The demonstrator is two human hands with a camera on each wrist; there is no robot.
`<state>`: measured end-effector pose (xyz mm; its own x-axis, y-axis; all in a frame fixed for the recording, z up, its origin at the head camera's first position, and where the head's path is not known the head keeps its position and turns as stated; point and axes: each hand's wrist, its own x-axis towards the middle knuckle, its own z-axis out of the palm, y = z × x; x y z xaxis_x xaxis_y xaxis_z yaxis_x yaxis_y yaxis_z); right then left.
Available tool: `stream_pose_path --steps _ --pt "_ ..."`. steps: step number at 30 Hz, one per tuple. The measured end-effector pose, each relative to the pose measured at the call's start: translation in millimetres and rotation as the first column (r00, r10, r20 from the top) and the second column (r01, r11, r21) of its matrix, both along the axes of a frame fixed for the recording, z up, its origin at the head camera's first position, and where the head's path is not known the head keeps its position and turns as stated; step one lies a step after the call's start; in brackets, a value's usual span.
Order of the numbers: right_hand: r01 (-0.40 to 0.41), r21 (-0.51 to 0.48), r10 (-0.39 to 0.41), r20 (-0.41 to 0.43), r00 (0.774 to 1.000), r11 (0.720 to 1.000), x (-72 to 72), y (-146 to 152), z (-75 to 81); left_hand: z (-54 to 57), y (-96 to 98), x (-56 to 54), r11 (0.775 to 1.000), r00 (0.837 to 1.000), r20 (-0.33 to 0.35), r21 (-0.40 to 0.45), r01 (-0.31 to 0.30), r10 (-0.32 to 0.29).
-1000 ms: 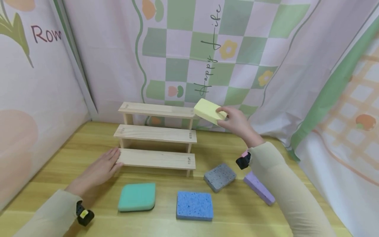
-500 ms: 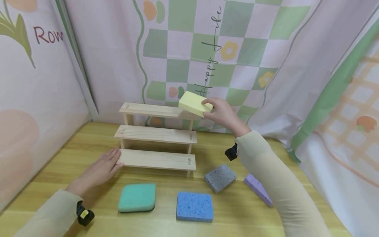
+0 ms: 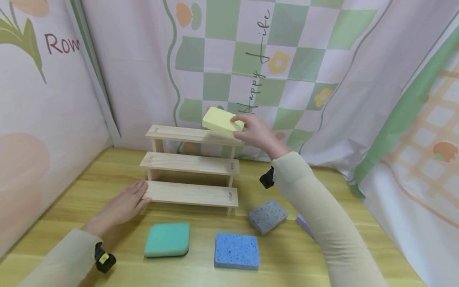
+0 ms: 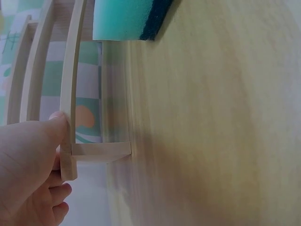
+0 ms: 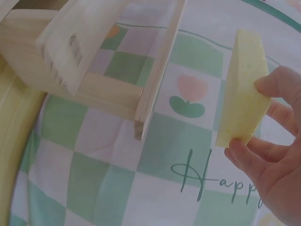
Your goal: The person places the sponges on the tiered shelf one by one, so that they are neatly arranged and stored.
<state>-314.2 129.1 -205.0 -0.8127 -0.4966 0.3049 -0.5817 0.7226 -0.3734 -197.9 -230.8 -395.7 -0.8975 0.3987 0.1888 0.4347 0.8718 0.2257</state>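
Observation:
My right hand (image 3: 256, 131) pinches a pale yellow sponge (image 3: 219, 120) by its right end, above the top tier of a three-step wooden shelf (image 3: 190, 163). In the right wrist view the yellow sponge (image 5: 244, 89) is apart from the top board, with thumb and fingers on opposite sides of it. At the left end of the lowest step is my left hand (image 3: 122, 205). The left wrist view shows its thumb (image 4: 56, 125) on one face of that board and curled fingers on the other, gripping it.
On the wooden table (image 3: 201, 275) in front of the shelf lie a teal sponge (image 3: 167, 240) and a blue sponge (image 3: 236, 251). A grey sponge (image 3: 267, 216) sits to the right. A purple sponge (image 3: 305, 225) is partly hidden by the right sleeve. A checkered curtain (image 3: 218, 52) hangs behind.
My right hand has carried the yellow sponge left and slightly up, from beside the top step's right end to over it. The left hand has stayed at the lowest step.

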Motion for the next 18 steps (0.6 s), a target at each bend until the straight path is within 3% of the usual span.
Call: stream_pose_path --steps 18 --pt "-0.065 0.007 0.065 0.006 0.998 0.998 -11.8 -43 3.3 1.7 1.0 -0.2 1.0 1.0 0.002 0.017 -0.008 0.008"
